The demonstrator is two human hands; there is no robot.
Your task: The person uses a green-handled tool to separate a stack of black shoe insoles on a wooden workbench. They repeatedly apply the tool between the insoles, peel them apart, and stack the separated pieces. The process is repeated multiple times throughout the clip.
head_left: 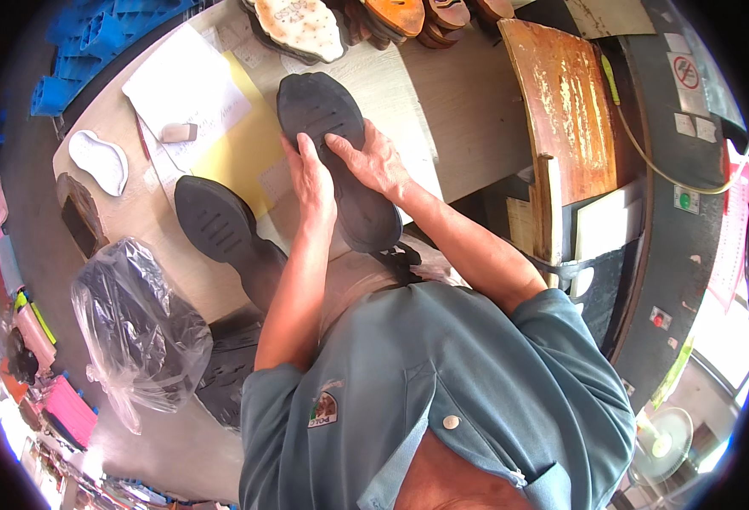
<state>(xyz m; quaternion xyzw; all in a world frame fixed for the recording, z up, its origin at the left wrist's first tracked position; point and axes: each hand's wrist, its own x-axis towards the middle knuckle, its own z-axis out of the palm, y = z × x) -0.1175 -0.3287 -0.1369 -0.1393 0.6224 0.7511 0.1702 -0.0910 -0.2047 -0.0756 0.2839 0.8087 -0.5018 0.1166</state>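
Observation:
A black shoe sole (322, 100) is held up over the table, its grooved forefoot pointing away from me. My left hand (313, 180) grips its left edge at the waist, thumb lying on the upper face. On the other edge my right hand (373, 161) is closed round it, with that thumb pressed near the middle. A second black sole (215, 219) with similar slots lies at the table's near left edge, just left of my left forearm. The undersides of the fingers are hidden behind the sole.
Papers (186, 93) and a yellow sheet (237, 157) cover the left table. A white sole-shaped piece (98, 161) lies farther left. A clear plastic bag (141, 319) with dark contents stands near left. Orange and brown sole-shaped pieces (395, 15) line the back. A worn board (561, 110) leans right.

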